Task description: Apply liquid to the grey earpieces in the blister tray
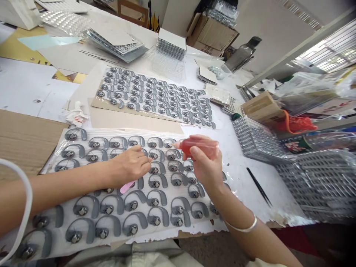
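Dozens of gray hook-shaped parts (155,181) lie in rows on a clear plastic sheet (48,167) on our bench (33,92), with our right hand (204,167) and left hand (129,165) close above them, just apart. The right grips a red squeeze bottle (201,146), nozzle pointing left; the left rests its fingertips (148,159) on the parts, a pink strip (127,187) showing beneath.

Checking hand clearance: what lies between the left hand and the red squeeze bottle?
Head view: gray hook-shaped parts on the plastic-covered sheet lie between the left hand and the red squeeze bottle.
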`<state>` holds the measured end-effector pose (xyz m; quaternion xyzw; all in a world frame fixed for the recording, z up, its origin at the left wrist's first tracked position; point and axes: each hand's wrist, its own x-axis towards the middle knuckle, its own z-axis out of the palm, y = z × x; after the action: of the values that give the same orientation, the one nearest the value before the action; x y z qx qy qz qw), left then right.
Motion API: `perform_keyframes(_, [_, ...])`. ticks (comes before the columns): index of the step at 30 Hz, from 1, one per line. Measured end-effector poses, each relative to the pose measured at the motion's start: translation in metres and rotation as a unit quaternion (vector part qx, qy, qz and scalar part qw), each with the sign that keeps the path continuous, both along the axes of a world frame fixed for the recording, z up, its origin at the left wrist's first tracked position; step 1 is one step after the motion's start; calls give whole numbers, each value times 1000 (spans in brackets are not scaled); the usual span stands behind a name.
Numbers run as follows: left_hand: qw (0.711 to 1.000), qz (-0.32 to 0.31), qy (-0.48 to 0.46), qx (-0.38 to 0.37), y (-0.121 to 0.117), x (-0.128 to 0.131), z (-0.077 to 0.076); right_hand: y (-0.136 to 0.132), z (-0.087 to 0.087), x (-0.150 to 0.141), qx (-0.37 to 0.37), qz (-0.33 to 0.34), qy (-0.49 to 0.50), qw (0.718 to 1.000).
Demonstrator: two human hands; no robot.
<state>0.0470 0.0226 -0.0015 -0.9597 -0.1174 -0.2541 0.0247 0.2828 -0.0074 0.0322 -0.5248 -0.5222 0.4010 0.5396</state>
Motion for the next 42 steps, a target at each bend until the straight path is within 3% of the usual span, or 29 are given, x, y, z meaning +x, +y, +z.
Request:
perform_keyframes(2, [1000, 1, -2, -3, -1, 0, -1, -9, -8, -1, 53, -28, -79, 995])
perform_keyframes(4, [1000, 2, -2, -6, -1, 0, -3, -14, -16, -2, 142, -56, -178, 972])
perform_keyframes(8, [1000, 6, -3, -3, -1, 2, -4, -20, -26, -5, 240, -45, -273, 930])
perform_keyframes(29, [1000, 5, -2, -9, -1, 1, -2, -21, -33, -10, 236, -26, -309, 921])
perform_keyframes(42, [1000, 2, -5, -10, -1, 1, 2, -23, -27, -14, 274, 2, -342, 899])
